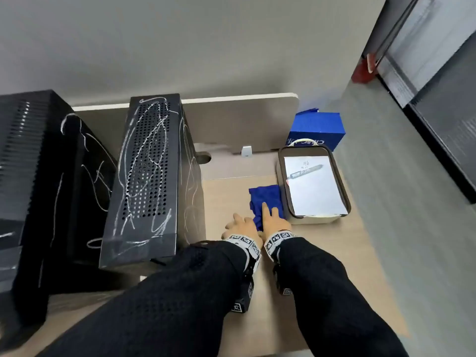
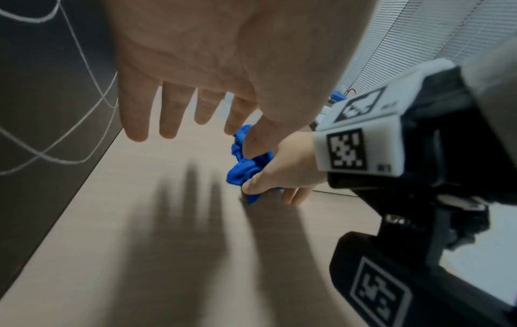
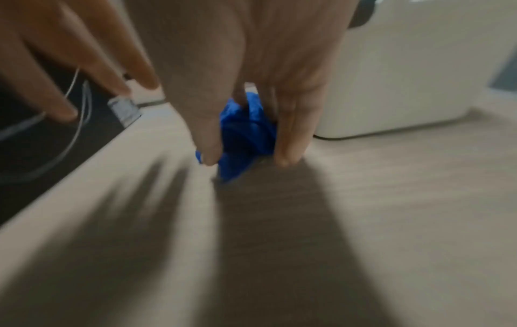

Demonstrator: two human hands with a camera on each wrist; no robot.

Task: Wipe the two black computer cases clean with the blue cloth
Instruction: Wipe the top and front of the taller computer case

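Note:
Two black computer cases scribbled with white lines stand on the desk, one at the far left point(image 1: 38, 189) and one beside it point(image 1: 152, 176). The blue cloth point(image 1: 266, 199) lies bunched on the wooden desk point(image 1: 226, 191), between the nearer case and a bin. My right hand point(image 1: 270, 215) grips the cloth's near end. In the right wrist view its thumb and fingers point(image 3: 288, 143) pinch the crumpled cloth point(image 3: 246, 132) against the desk. My left hand point(image 1: 240, 222) hovers just left of it with straight, spread fingers point(image 2: 167, 115), its thumb close to the cloth point(image 2: 240, 172).
A beige bin point(image 1: 345, 197) holding white paper and a marker point(image 1: 306, 171) stands right of the cloth. Behind it sits a blue box point(image 1: 319, 130). A divider panel point(image 1: 239, 119) closes the desk's back. The desk's right edge drops to grey floor point(image 1: 399, 228).

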